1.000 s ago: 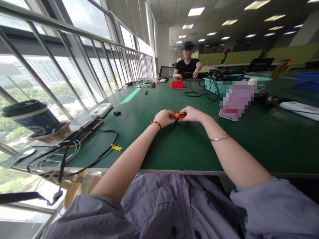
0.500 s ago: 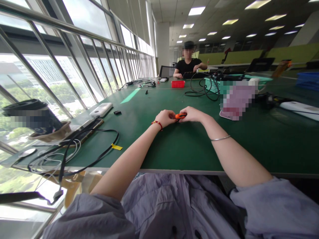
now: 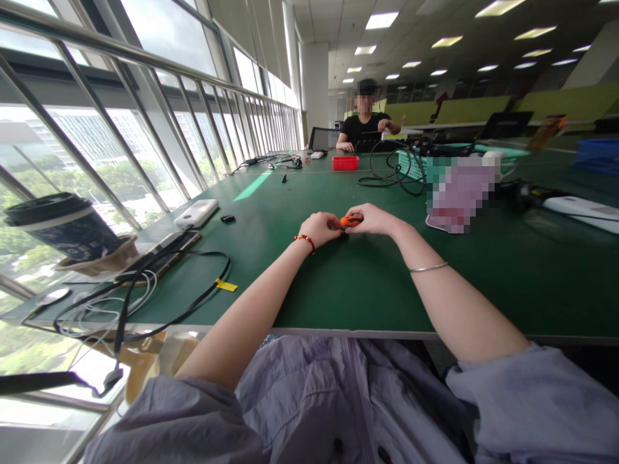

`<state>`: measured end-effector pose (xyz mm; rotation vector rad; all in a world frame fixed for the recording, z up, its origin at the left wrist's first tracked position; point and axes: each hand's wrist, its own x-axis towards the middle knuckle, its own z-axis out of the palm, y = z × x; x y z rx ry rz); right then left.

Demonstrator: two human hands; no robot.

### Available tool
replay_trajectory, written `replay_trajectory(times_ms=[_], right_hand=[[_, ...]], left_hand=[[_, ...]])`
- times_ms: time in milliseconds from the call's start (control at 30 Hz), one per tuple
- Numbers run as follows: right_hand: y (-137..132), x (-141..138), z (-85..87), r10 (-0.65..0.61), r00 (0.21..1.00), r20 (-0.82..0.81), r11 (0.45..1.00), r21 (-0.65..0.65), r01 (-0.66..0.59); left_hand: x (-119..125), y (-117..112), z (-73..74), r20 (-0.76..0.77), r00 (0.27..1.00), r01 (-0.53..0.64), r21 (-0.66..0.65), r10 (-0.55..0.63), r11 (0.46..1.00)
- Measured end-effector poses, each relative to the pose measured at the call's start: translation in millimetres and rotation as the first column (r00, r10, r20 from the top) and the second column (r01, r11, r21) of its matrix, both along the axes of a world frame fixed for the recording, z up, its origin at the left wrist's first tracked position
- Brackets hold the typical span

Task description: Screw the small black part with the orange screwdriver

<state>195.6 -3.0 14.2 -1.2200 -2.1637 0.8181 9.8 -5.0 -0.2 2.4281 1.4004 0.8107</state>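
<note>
My right hand (image 3: pixel 371 218) is closed around a short orange-and-black tool handle (image 3: pixel 351 221), just above the table. The handle's shape resembles a stubby screwdriver, though its working end is hidden. Close against it on the left, my left hand (image 3: pixel 321 227) has its fingers pinched together. A small dark piece (image 3: pixel 344 233) shows below the handle, by the left fingertips; I cannot make out what it is. Both hands meet over the green table (image 3: pixel 348 290).
At left are a tilted paper cup (image 3: pixel 62 225), a white box (image 3: pixel 197 213), a small black part (image 3: pixel 227 219) and looped cables (image 3: pixel 178 316). Beyond my hands stand a red bin (image 3: pixel 345 163) and a green basket (image 3: pixel 411 165). A phone (image 3: pixel 459 193) lies at right. Another person (image 3: pixel 367 125) sits opposite.
The orange handle has risen slightly and tilted in my right hand. My left hand has barely moved. Across the table, the other person's raised hand has lifted a little.
</note>
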Motion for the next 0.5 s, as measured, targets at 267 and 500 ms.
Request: replay_trajectory(times_ms=[267,500], right_hand=[[3.9,2.1,-0.5,-0.062,0.995,0.082,0.989,0.143,0.05],[3.5,4.1,0.7,-0.032,0.999,-0.004,0.988,0.154,0.032]], left_hand=[[0.1,-0.4,-0.1,0.023,1.0,-0.014,0.045,0.013,0.999],[-1.5,0.6,2.0,0.058,0.998,-0.006,0.117,-0.001,0.993]])
